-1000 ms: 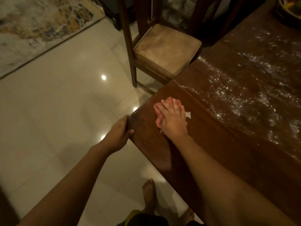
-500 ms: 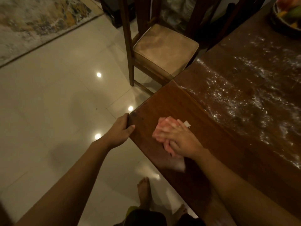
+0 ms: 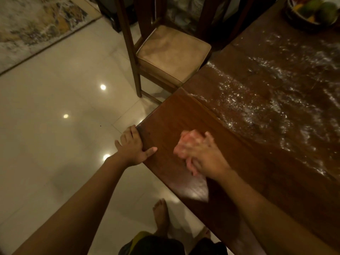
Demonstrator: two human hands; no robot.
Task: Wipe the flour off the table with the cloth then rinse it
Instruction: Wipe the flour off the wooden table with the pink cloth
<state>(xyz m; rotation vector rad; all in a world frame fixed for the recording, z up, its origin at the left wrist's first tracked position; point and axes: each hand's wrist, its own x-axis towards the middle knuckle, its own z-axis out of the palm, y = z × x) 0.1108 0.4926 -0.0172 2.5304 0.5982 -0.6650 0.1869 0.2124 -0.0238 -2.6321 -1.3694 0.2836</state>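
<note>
A dark brown, glossy wooden table [image 3: 185,115] fills the right side of the head view. A crumpled pink cloth [image 3: 184,144] lies on the table near its front corner, under the right hand [image 3: 207,158]. That hand's fingers [image 3: 208,138] bend over the bunched fabric and its grip is clamped on the cloth, pressing it down onto the wood. The hand and cloth are blurred, so finer detail of the fingers cannot be told. Part of the cloth shows past the fingertips and another fold shows below the palm side.

The left hand [image 3: 132,146] holds the table's corner edge just beside the cloth. Its thumb lies on the top surface and the other fingers wrap down over the side, so the grip is closed on the table edge.

White flour [image 3: 266,102] is scattered in streaks and specks over the farther half of the table, well apart from the cloth. The wood around the hands looks bare and shiny.

A wooden chair with a beige padded seat [image 3: 171,50] stands at the table's far-left side. A dark bowl of green and yellow fruit [image 3: 312,13] sits on the table at the top right. Below are pale glossy floor tiles [image 3: 55,153], a patterned rug [image 3: 36,21] at top left, and a bare foot [image 3: 161,214].
</note>
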